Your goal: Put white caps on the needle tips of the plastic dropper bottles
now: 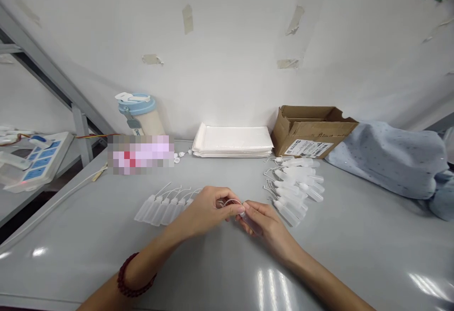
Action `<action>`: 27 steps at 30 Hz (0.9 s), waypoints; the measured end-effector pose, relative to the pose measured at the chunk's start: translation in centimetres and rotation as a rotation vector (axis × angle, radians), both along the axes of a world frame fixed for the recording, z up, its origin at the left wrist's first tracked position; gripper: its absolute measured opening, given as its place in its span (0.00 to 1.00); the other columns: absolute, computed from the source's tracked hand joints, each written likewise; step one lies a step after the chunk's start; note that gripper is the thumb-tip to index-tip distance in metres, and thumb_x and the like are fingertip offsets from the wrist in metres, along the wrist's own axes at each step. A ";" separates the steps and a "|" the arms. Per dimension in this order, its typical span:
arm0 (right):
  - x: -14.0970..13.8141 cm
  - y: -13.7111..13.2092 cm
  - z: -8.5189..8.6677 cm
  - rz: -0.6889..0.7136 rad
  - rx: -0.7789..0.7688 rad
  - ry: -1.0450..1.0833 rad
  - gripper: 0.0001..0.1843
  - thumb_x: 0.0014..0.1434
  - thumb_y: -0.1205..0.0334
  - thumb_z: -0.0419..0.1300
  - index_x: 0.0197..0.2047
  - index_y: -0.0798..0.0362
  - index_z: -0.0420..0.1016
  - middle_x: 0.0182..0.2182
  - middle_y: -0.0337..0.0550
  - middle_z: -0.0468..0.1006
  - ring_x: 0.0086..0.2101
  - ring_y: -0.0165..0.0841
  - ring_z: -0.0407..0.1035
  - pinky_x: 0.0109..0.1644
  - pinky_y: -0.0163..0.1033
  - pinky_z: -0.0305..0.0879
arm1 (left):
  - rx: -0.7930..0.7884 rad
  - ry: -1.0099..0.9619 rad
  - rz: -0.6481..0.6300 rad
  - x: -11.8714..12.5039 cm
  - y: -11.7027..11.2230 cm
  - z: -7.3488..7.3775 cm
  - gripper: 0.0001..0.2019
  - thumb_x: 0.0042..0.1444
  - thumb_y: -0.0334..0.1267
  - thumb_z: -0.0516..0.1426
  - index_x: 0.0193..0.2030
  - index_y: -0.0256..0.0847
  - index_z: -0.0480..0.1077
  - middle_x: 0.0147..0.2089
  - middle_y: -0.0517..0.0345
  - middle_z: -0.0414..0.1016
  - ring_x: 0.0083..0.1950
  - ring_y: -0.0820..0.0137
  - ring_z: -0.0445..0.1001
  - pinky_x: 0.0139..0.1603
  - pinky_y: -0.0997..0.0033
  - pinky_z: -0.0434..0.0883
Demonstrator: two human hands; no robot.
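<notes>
Both my hands meet at the middle of the grey table. My left hand pinches the cap end of a small clear plastic bottle. My right hand wraps its fingers round the bottle's body. A thin white tether loops above the cap between my fingers. Just left of my hands lies a neat row of several small bottles. To the right lies a loose pile of several more small bottles.
A stack of white plastic bags and an open cardboard box stand at the back by the wall. A blue-lidded cup is at back left. A pale blue cloth lies right. A power strip sits far left.
</notes>
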State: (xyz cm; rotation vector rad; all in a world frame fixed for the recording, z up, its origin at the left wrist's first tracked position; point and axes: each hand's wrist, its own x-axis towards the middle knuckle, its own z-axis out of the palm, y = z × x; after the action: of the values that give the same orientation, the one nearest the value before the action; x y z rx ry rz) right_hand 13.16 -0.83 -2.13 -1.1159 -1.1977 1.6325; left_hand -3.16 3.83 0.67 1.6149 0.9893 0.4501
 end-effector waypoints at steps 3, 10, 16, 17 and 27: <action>-0.2 -0.1 -0.3 -0.029 -0.049 0.007 0.22 0.60 0.48 0.51 0.24 0.56 0.66 0.16 0.34 0.59 0.19 0.25 0.51 0.23 0.35 0.44 | 0.072 0.014 -0.026 0.2 -0.2 -0.4 0.07 0.55 0.39 0.56 0.34 0.39 0.74 0.31 0.61 0.76 0.31 0.74 0.71 0.32 0.77 0.67; 0.0 0.0 -0.2 -0.077 -0.104 0.024 0.21 0.59 0.46 0.51 0.23 0.52 0.58 0.13 0.29 0.53 0.17 0.23 0.44 0.22 0.34 0.40 | 0.273 -0.053 -0.070 0.3 -0.3 -0.5 0.07 0.56 0.36 0.56 0.37 0.39 0.74 0.37 0.58 0.75 0.38 0.73 0.72 0.40 0.76 0.68; 0.0 -0.3 0.0 -0.129 0.103 -0.268 0.23 0.63 0.49 0.47 0.20 0.52 0.53 0.16 0.31 0.56 0.20 0.25 0.49 0.25 0.34 0.46 | 0.165 0.039 -0.046 0.3 -0.4 -0.3 0.09 0.56 0.42 0.56 0.31 0.39 0.73 0.29 0.63 0.74 0.30 0.74 0.70 0.32 0.77 0.66; 0.0 -0.3 0.0 -0.134 0.121 -0.288 0.23 0.63 0.49 0.47 0.21 0.52 0.52 0.17 0.31 0.55 0.20 0.25 0.49 0.25 0.34 0.47 | 0.180 0.049 -0.055 0.4 -0.4 -0.3 0.09 0.56 0.41 0.56 0.32 0.39 0.73 0.29 0.63 0.74 0.30 0.74 0.69 0.32 0.77 0.66; 0.4 -0.4 0.2 -0.087 0.106 -0.276 0.22 0.64 0.48 0.43 0.22 0.51 0.53 0.16 0.31 0.53 0.19 0.26 0.49 0.24 0.35 0.46 | 0.307 0.043 -0.102 0.6 -0.5 -0.2 0.06 0.55 0.37 0.56 0.35 0.39 0.74 0.32 0.61 0.74 0.33 0.73 0.70 0.37 0.75 0.67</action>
State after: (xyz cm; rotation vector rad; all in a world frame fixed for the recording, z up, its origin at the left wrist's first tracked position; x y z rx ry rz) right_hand 13.60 -1.18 -1.93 -1.3366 -1.3733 1.3643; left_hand -2.54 3.31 0.50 1.9474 0.8958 0.5180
